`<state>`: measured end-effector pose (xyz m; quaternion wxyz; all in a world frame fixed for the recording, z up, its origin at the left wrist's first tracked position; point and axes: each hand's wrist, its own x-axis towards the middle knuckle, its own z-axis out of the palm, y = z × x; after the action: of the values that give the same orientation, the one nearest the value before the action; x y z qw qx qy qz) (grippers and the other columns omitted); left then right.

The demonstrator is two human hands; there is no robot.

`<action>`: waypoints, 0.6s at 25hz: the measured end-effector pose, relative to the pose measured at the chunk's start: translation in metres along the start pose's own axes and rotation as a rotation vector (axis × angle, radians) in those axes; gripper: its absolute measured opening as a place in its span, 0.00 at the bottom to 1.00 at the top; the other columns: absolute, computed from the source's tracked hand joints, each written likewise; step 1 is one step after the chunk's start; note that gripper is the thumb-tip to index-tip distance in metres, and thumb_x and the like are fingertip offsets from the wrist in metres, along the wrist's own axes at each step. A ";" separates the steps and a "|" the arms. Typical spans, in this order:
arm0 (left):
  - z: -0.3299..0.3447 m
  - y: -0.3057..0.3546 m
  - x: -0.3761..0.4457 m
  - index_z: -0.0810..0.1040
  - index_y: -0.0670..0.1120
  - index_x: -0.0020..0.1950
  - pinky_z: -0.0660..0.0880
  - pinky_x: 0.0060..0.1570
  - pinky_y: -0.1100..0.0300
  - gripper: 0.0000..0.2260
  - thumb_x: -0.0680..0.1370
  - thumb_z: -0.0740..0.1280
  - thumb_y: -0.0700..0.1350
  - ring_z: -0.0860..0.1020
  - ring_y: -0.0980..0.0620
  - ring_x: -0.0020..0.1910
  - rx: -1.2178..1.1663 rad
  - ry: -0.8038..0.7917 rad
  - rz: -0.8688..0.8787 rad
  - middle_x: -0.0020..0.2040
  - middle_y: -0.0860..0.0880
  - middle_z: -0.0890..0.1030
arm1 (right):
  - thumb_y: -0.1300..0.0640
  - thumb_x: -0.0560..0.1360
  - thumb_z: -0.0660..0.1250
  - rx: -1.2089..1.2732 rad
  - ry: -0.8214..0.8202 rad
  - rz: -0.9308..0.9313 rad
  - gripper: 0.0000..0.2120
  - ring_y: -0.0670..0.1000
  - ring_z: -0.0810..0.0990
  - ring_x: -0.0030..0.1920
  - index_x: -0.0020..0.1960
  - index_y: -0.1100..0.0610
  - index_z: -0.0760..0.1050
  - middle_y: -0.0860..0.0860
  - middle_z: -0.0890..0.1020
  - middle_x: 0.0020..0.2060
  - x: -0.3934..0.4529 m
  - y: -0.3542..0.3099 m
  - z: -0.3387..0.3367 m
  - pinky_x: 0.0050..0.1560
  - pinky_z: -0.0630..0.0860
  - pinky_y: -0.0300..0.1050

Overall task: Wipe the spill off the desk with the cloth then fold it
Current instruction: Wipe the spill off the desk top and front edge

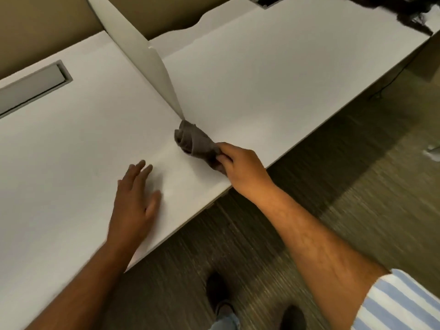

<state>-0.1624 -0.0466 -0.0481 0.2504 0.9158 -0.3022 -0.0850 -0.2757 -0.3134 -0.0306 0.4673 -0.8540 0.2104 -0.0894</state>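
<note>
two bare hands are over a white desk, seen from above by the person's head camera. the right hand sits near the front edge of the desk, its fingers closed around one end of a dark grey cloth. the cloth is bunched and twisted into a rough roll; its gripped end is at the fingertips, and its far end lies on the desk surface, touching or just beside the foot of a thin white divider panel that stands upright between two desk sections. whether the middle of the cloth is pressed flat on the desk or lifted a little, i cannot tell.

the left hand lies palm down on the desk, to the left of the cloth and apart from it, with the fingers open and loosely spread and nothing in them. it looks slightly blurred.

no wet patch can be made out on the white surface near the cloth; the top is evenly pale.

on the left desk section a grey rectangular cable slot is set into the top, well apart from both hands. the right forearm runs down to a blue and white striped sleeve at the lower right corner. below the desk edge lies striped dark carpet, and two dark shoes show at the bottom of the view.
</note>
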 end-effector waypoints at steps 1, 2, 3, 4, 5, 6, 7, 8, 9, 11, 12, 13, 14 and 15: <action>0.008 0.017 0.027 0.61 0.53 0.85 0.55 0.84 0.42 0.28 0.86 0.65 0.51 0.54 0.50 0.87 -0.042 0.023 -0.024 0.87 0.52 0.59 | 0.56 0.87 0.62 0.162 0.065 0.056 0.12 0.47 0.85 0.57 0.62 0.46 0.82 0.46 0.87 0.54 -0.001 0.006 -0.009 0.55 0.79 0.42; 0.017 0.034 0.053 0.59 0.53 0.85 0.54 0.84 0.43 0.30 0.86 0.66 0.53 0.54 0.49 0.87 -0.065 0.035 -0.059 0.87 0.52 0.58 | 0.55 0.87 0.63 0.330 0.118 0.122 0.11 0.45 0.85 0.53 0.57 0.44 0.83 0.44 0.87 0.50 0.000 0.014 -0.020 0.54 0.81 0.43; 0.026 0.047 0.075 0.58 0.52 0.86 0.52 0.85 0.42 0.30 0.86 0.65 0.55 0.53 0.49 0.87 -0.052 0.040 -0.097 0.88 0.51 0.57 | 0.54 0.87 0.63 0.487 0.159 0.194 0.12 0.45 0.86 0.54 0.54 0.43 0.84 0.45 0.88 0.49 0.001 0.024 -0.032 0.57 0.84 0.46; 0.035 0.056 0.089 0.57 0.51 0.86 0.50 0.85 0.42 0.30 0.86 0.63 0.57 0.53 0.48 0.87 -0.002 0.042 -0.137 0.88 0.50 0.56 | 0.53 0.87 0.63 0.633 0.179 0.246 0.12 0.46 0.87 0.55 0.53 0.43 0.85 0.46 0.89 0.50 0.001 0.035 -0.042 0.60 0.85 0.50; 0.045 0.058 0.095 0.57 0.50 0.86 0.49 0.85 0.42 0.30 0.87 0.60 0.59 0.53 0.47 0.87 0.066 0.046 -0.165 0.88 0.49 0.57 | 0.54 0.87 0.64 0.779 0.179 0.276 0.12 0.47 0.87 0.58 0.53 0.44 0.85 0.46 0.89 0.53 0.001 0.047 -0.050 0.63 0.84 0.52; 0.052 0.057 0.095 0.57 0.50 0.86 0.48 0.85 0.42 0.30 0.87 0.56 0.61 0.53 0.47 0.87 0.129 0.055 -0.176 0.88 0.49 0.57 | 0.54 0.87 0.64 0.922 0.169 0.291 0.12 0.48 0.87 0.60 0.54 0.45 0.86 0.47 0.89 0.55 0.000 0.059 -0.056 0.64 0.84 0.52; 0.056 0.056 0.094 0.57 0.50 0.86 0.49 0.85 0.42 0.30 0.86 0.54 0.62 0.54 0.47 0.87 0.173 0.062 -0.169 0.88 0.49 0.57 | 0.54 0.87 0.64 1.067 0.156 0.292 0.12 0.49 0.87 0.61 0.56 0.45 0.86 0.49 0.89 0.58 -0.002 0.071 -0.061 0.64 0.84 0.53; 0.059 0.056 0.095 0.57 0.51 0.86 0.50 0.85 0.42 0.31 0.86 0.52 0.63 0.54 0.48 0.87 0.203 0.067 -0.161 0.87 0.50 0.58 | 0.55 0.87 0.63 1.199 0.141 0.289 0.12 0.50 0.86 0.63 0.58 0.46 0.86 0.50 0.88 0.61 -0.003 0.086 -0.067 0.63 0.84 0.53; 0.061 0.056 0.097 0.56 0.53 0.86 0.50 0.85 0.43 0.31 0.86 0.52 0.64 0.55 0.48 0.87 0.226 0.070 -0.164 0.87 0.51 0.58 | 0.55 0.87 0.63 1.303 0.121 0.284 0.13 0.51 0.85 0.65 0.59 0.45 0.86 0.50 0.87 0.63 -0.003 0.101 -0.072 0.63 0.83 0.54; 0.062 0.054 0.098 0.54 0.54 0.86 0.52 0.84 0.44 0.31 0.86 0.52 0.65 0.55 0.49 0.86 0.268 0.077 -0.200 0.87 0.53 0.57 | 0.54 0.87 0.61 1.413 0.066 0.275 0.15 0.52 0.84 0.68 0.62 0.43 0.85 0.50 0.86 0.66 0.001 0.130 -0.076 0.64 0.83 0.57; 0.062 0.053 0.098 0.54 0.54 0.86 0.53 0.84 0.44 0.31 0.86 0.52 0.66 0.56 0.50 0.86 0.276 0.073 -0.213 0.87 0.55 0.57 | 0.54 0.87 0.61 1.429 0.046 0.278 0.15 0.53 0.83 0.68 0.63 0.42 0.84 0.50 0.85 0.67 0.006 0.143 -0.076 0.64 0.82 0.58; 0.063 0.054 0.099 0.53 0.55 0.87 0.54 0.84 0.44 0.32 0.86 0.52 0.66 0.56 0.51 0.86 0.272 0.065 -0.228 0.87 0.56 0.56 | 0.54 0.87 0.61 1.430 0.024 0.279 0.15 0.53 0.83 0.69 0.64 0.42 0.84 0.50 0.85 0.67 0.013 0.155 -0.075 0.65 0.82 0.59; 0.063 0.055 0.099 0.52 0.56 0.87 0.55 0.84 0.44 0.32 0.85 0.52 0.67 0.56 0.52 0.86 0.265 0.056 -0.243 0.87 0.57 0.56 | 0.53 0.88 0.61 1.410 0.009 0.280 0.14 0.53 0.83 0.69 0.64 0.42 0.83 0.50 0.85 0.67 0.019 0.165 -0.072 0.66 0.81 0.59; 0.063 0.058 0.098 0.52 0.57 0.86 0.56 0.84 0.44 0.32 0.85 0.52 0.68 0.56 0.52 0.86 0.257 0.051 -0.252 0.87 0.59 0.56 | 0.53 0.88 0.61 1.380 0.011 0.279 0.14 0.52 0.83 0.69 0.63 0.40 0.83 0.49 0.85 0.67 0.026 0.172 -0.069 0.67 0.81 0.59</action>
<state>-0.1329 -0.1705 -0.0735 0.1262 0.9727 -0.1872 -0.0532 -0.3239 -0.4586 -0.1376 0.9085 -0.3270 0.2155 -0.1458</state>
